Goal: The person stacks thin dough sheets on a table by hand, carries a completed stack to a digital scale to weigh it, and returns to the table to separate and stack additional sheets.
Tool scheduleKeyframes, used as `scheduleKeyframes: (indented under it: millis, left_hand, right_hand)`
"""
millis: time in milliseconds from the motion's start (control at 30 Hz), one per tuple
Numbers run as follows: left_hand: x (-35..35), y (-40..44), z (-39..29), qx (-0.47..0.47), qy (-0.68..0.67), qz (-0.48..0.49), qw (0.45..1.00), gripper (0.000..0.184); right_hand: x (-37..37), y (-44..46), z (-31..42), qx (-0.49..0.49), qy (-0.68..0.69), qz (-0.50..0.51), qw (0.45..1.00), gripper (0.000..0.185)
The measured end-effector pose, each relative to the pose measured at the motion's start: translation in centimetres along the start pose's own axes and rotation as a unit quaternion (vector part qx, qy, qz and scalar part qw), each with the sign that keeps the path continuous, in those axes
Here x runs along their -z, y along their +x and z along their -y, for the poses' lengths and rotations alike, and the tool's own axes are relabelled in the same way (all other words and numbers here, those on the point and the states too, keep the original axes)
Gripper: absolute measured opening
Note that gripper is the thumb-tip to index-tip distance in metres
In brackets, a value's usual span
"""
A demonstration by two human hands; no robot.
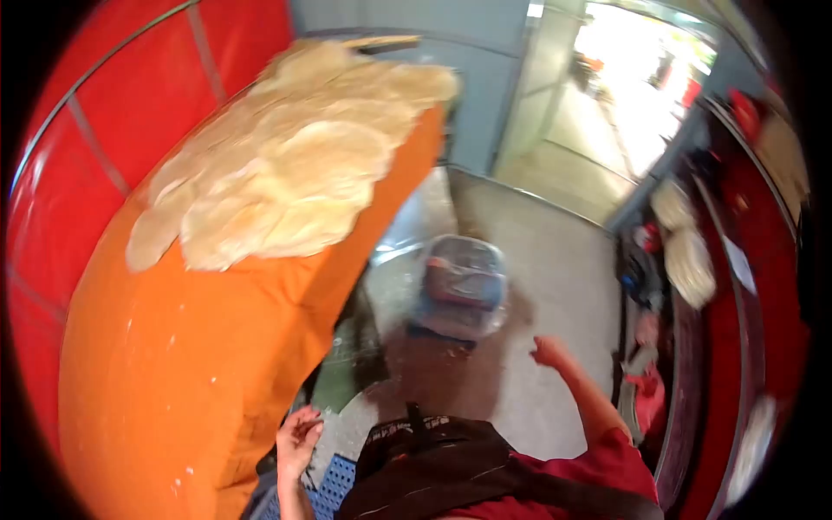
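Observation:
My left hand (299,438) hangs beside the near corner of the orange-covered table (156,373), its fingers apart and loosely curled, holding nothing. Out over the grey floor, my right hand (546,351) is held away from my body with its fingers curled in; no object shows in it. Large, thin, pale flatbreads (321,165) lie overlapping in a broad layer on the far half of the table. To the left of my right hand, a plastic-wrapped tub or bundle (464,286) stands on the floor; its contents are blurred.
A red panelled wall (104,113) runs behind the table. Ahead is a bright doorway (598,113) in a grey wall. Shelving (685,373) on the right holds bagged pale goods (689,260) and cloth items. A blue perforated crate (334,485) sits by my left hand.

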State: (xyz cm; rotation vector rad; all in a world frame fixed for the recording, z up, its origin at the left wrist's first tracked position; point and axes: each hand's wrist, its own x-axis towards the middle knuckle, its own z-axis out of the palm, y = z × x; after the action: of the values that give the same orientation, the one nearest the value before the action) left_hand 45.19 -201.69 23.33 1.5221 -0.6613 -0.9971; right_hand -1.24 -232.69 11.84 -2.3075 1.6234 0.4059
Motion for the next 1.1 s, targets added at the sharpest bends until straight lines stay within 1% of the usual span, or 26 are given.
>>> scheduleKeyframes:
  millis: [33,100,167,233,300,333,367,433,500,533,567,600,667,767,800,833,900,967,1000,1033,1067,1100]
  left_hand:
    - [0.1,1.2,-0.1,-0.006,0.015,-0.019,1.000,0.038]
    - [0.8,3.5,-0.5,0.009,-0.029,-0.033,0.999,0.035]
    - [1.1,6.3,-1.4,0.002,-0.140,-0.079,0.987,0.030]
    - [2.2,10.1,-2.6,-0.011,-0.227,-0.117,0.967,0.031]
    - [3.3,14.6,-4.1,-0.051,-0.313,-0.146,0.937,0.032]
    - [3.9,16.9,-4.9,-0.046,-0.332,-0.163,0.928,0.033]
    - [4.5,19.0,-5.7,-0.043,-0.351,-0.179,0.918,0.034]
    - [6.2,23.4,-5.9,-0.049,-0.399,-0.167,0.900,0.035]
    - [7.8,27.6,-5.7,-0.033,-0.451,-0.192,0.871,0.033]
    - [8.4,29.5,-6.2,-0.025,-0.468,-0.198,0.861,0.030]
    - [8.9,31.2,-6.7,-0.018,-0.485,-0.203,0.851,0.027]
    - [9.4,32.9,-7.5,-0.012,-0.495,-0.216,0.841,0.025]
    - [9.5,35.3,-8.3,0.001,-0.522,-0.246,0.816,0.022]
    - [9.8,39.9,-6.4,0.067,-0.415,-0.413,0.808,0.022]
    - [9.9,40.1,-6.7,0.042,-0.408,-0.434,0.802,0.018]
    - [10.0,39.7,-8.0,0.011,-0.369,-0.445,0.816,0.015]
    - [10.4,37.2,-10.6,-0.038,-0.285,-0.458,0.841,0.008]
    - [14.3,32.6,-8.2,-0.132,-0.217,-0.447,0.858,0.002]
    - [15.7,29.5,-8.2,-0.124,-0.206,-0.463,0.853,0.002]
    - [16.9,26.2,-8.2,-0.116,-0.194,-0.481,0.847,0.002]
    - [18.1,23.1,-7.1,-0.084,-0.143,-0.520,0.838,0.008]
    - [19.1,20.2,-6.1,-0.051,-0.090,-0.557,0.824,0.014]
  right_hand:
    - [4.4,4.0,3.8,0.017,0.053,-0.028,0.998,0.033]
    - [9.9,10.0,11.6,0.140,0.072,-0.185,0.970,0.025]
    - [15.4,13.5,20.3,0.312,0.171,-0.206,0.911,0.035]
    - [16.0,18.1,27.1,0.372,0.141,-0.269,0.877,0.043]
    - [18.7,20.1,33.5,0.388,0.125,-0.224,0.885,0.047]
    - [20.0,21.4,36.2,0.396,0.117,-0.201,0.888,0.049]
    - [20.8,23.2,38.1,0.399,0.119,-0.224,0.881,0.053]
    - [20.4,27.0,41.9,0.398,0.128,-0.258,0.871,0.061]
    - [17.3,33.2,42.6,0.376,0.043,-0.310,0.872,0.074]
    - [17.1,35.3,42.3,0.358,0.000,-0.287,0.889,0.078]
    - [18.2,35.9,42.3,0.343,-0.031,-0.265,0.901,0.071]
    - [17.6,38.4,41.6,0.385,-0.019,-0.276,0.880,0.061]
    - [20.3,38.3,41.5,0.415,-0.069,-0.251,0.872,0.053]
    - [25.8,38.7,41.4,0.440,-0.115,-0.210,0.865,0.040]
    - [28.0,39.9,41.5,0.436,-0.113,-0.202,0.870,0.036]
    - [30.6,41.3,41.8,0.426,-0.108,-0.198,0.876,0.032]
    - [36.4,43.4,42.5,0.406,-0.082,-0.208,0.886,0.026]
    - [42.0,43.3,44.5,0.417,-0.032,-0.225,0.880,0.022]
    - [44.3,42.0,46.1,0.442,0.000,-0.233,0.866,0.021]
    - [46.0,40.0,48.0,0.488,0.034,-0.227,0.842,0.026]
    - [46.6,38.3,50.3,0.510,0.049,-0.249,0.822,0.025]
    - [46.5,35.7,52.8,0.539,0.036,-0.276,0.795,0.026]
